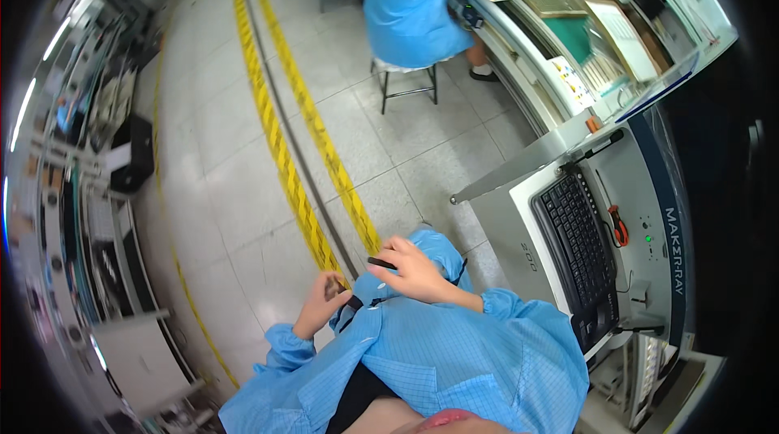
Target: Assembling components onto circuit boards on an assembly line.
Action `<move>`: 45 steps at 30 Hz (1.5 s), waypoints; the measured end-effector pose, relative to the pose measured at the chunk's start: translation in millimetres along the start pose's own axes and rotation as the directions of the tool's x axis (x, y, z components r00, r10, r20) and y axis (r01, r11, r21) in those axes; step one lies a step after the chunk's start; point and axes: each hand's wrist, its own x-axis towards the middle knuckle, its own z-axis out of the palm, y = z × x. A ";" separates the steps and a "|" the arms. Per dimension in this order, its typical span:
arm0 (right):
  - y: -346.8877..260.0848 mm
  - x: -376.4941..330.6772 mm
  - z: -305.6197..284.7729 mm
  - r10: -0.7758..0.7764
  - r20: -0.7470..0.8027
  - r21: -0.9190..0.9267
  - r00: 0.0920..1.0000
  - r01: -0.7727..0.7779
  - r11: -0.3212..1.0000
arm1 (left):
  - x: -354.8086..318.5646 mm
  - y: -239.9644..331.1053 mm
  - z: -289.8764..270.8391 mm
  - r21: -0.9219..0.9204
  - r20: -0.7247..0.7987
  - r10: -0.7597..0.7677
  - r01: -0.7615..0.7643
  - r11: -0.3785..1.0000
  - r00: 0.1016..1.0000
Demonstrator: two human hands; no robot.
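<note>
My left hand is closed in front of my blue smock, its fingertips pinching the end of a short black strap-like piece. Slightly farther and to the right, my right hand is curled with thumb and fingers round a slim black strip. Whether the two black pieces belong together I cannot tell. Both hands are held at waist height, apart from each other. Dark cord-like bits show on the smock between them.
At right, a machine's white shelf carries a black keyboard and a red-and-black screwdriver. A person in a blue smock sits on a stool ahead. Yellow striped tape runs along the floor; racks line the left.
</note>
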 end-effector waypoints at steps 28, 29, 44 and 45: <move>183.8 468.0 -391.9 0.315 -0.392 -0.121 0.865 -0.388 0.914 | 554.7 272.4 -83.3 0.356 0.235 -0.061 -0.027 0.934 0.970; 191.6 475.3 -416.4 0.264 -0.448 -0.181 0.854 -0.376 0.909 | 563.6 277.5 -83.0 0.362 0.220 -0.089 0.004 0.932 0.971; 546.6 794.3 -657.0 0.228 0.074 -0.926 0.971 -0.018 0.378 | 596.0 277.7 105.5 0.220 -0.153 -0.165 0.197 0.955 0.974; 573.4 808.6 -659.0 0.188 0.063 -0.942 0.980 -0.004 0.336 | 592.5 263.4 115.5 0.151 -0.191 -0.200 0.230 0.961 0.961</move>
